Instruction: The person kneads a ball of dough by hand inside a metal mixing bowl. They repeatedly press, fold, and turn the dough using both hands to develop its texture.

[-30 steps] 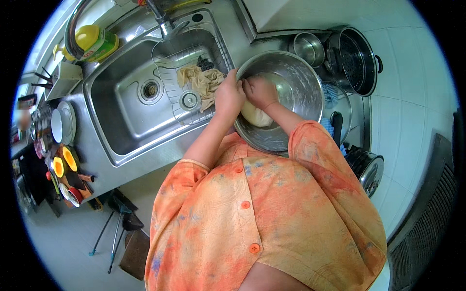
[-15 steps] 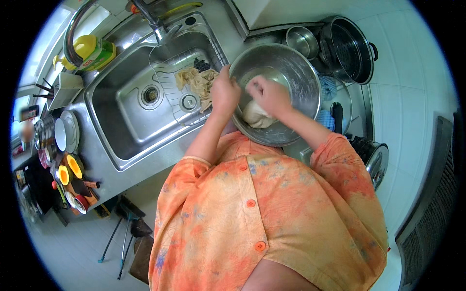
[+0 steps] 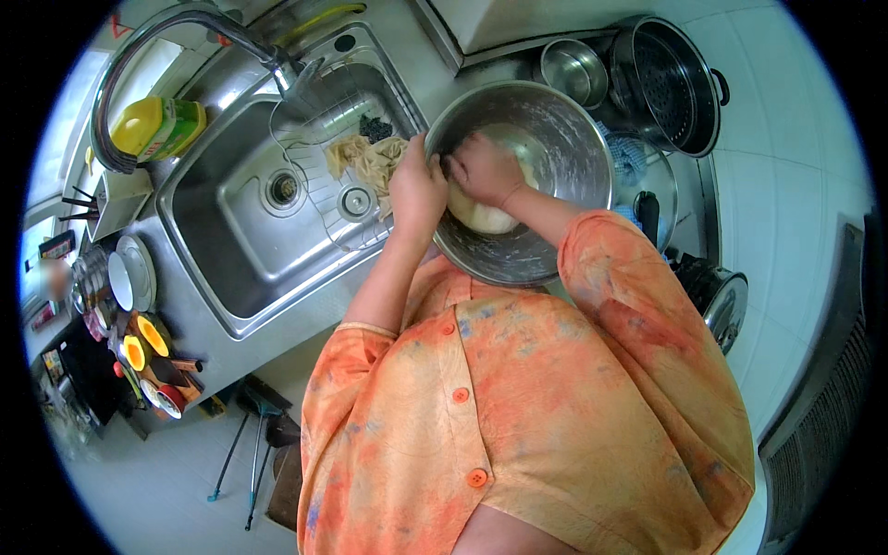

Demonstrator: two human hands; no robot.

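A wide metal bowl [image 3: 583, 176] sits at the counter's edge in front of me, with pale flour smears on its inner wall. My left hand [image 3: 419, 192] is closed on the left part of its rim. Inside the bowl, a lump of whitish dough [image 3: 490, 218] lies against the near left side. My right hand [image 3: 487, 170] is down in the bowl, its curled fingers pressed onto the dough. The hand and forearm hide part of the lump.
Left of the bowl is a steel sink [image 3: 236, 250] with a wire rack, tan cloths [image 3: 375, 165] and a curved faucet [image 3: 199, 14]. A small pot [image 3: 573, 74] and a dark steamer pot [image 3: 671, 88] stand beyond the bowl. Cut squash [image 3: 153, 335] lies at far left.
My right hand has gone from above the dough down onto it, further left and deeper in the bowl. The dough looks flatter. My left hand stays at the rim.
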